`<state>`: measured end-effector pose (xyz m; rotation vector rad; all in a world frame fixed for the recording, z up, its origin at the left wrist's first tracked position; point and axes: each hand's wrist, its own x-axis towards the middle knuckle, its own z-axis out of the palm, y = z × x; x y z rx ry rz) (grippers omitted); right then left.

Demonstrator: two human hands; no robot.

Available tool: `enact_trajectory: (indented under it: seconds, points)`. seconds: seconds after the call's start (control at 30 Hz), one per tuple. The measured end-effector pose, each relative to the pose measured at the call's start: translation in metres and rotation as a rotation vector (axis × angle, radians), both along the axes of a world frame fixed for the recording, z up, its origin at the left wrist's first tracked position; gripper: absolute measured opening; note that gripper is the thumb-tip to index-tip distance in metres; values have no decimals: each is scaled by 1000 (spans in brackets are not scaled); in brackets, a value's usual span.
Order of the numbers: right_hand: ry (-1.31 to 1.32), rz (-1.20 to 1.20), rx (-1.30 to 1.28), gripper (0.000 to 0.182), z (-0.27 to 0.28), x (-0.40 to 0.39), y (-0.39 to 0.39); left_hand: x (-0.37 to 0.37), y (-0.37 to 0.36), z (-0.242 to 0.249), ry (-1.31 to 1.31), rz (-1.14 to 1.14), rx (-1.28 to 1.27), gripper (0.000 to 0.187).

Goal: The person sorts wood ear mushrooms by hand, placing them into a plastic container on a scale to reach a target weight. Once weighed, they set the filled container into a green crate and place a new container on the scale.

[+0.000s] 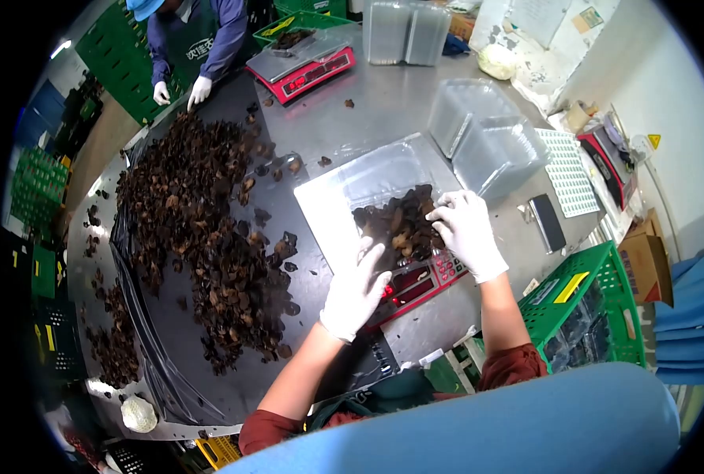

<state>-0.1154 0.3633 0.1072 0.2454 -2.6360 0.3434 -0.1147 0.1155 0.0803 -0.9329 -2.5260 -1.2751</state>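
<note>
Dark brown fungus pieces (pixel 399 221) lie heaped in a clear plastic tray (pixel 391 168) on the flat plate (pixel 324 207) of a red scale (pixel 415 291). My right hand (pixel 469 235), in a white glove, rests at the right side of this heap with its fingers curled on the pieces; what they grip is too small to name. On the left side, my white-gloved left hand (pixel 356 291) is beside the tray, fingers apart, over the scale's near left part. A large spread pile of the same fungus (pixel 202 197) covers the left of the metal table.
Stacked clear trays (pixel 498 150) stand right of the scale. A green crate (pixel 624 316) is at the lower right. Across the table a co-worker (pixel 202 47) has gloved hands near the pile, beside another red scale (pixel 308 75). A label sheet (pixel 566 170) and black box (pixel 547 223) lie right.
</note>
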Motion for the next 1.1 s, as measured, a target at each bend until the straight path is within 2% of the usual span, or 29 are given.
enact_trajectory:
  seconds: [0.07, 0.13, 0.2, 0.3, 0.4, 0.5, 0.6, 0.63, 0.7, 0.73, 0.83, 0.87, 0.97, 1.0, 1.1]
  points:
    - [35, 44, -10, 17, 2, -3, 3, 2, -3, 8, -75, 15, 16, 44]
    - [-91, 20, -348, 18, 9, 1, 6, 4, -7, 17, -228, 33, 41, 41]
    - [-151, -20, -584, 17, 14, 5, 6, 5, -10, 21, -252, 38, 73, 40]
    - [-380, -83, -993, 16, 32, 11, 0, 5, -11, 21, -232, 42, 87, 38]
    - [-323, -4, -813, 17, 20, 9, 9, 4, -10, 13, -119, 42, 118, 38]
    - [-378, -40, -889, 19, 22, 8, 6, 5, -10, 12, -94, 48, 126, 38]
    - [-297, 6, -642, 21, 11, -1, 4, 5, -10, 15, -124, 55, 114, 38]
    - [-110, -3, -311, 22, 2, -4, 4, 5, -11, 16, -132, 58, 109, 38]
    - [-54, 12, -363, 21, -7, -8, 9, 4, -13, 13, -62, 74, 76, 38]
    - [-16, -52, -397, 22, -2, -7, 8, 3, -14, 11, -27, 84, 59, 37]
    - [16, -172, -498, 21, 3, -7, 14, 2, -19, 8, -203, 78, 164, 36]
    - [4, -175, -537, 20, 5, -8, 18, 2, -22, 11, -150, 88, 121, 35]
    - [-3, -155, -665, 18, 11, -11, 26, 1, -33, -1, -308, 97, 289, 34]
    - [-12, -167, -723, 18, 8, -15, 30, 3, -31, -3, -483, 94, 566, 32]
    - [-88, -163, -962, 23, 1, -32, 37, 0, -41, 5, -800, 124, 567, 28]
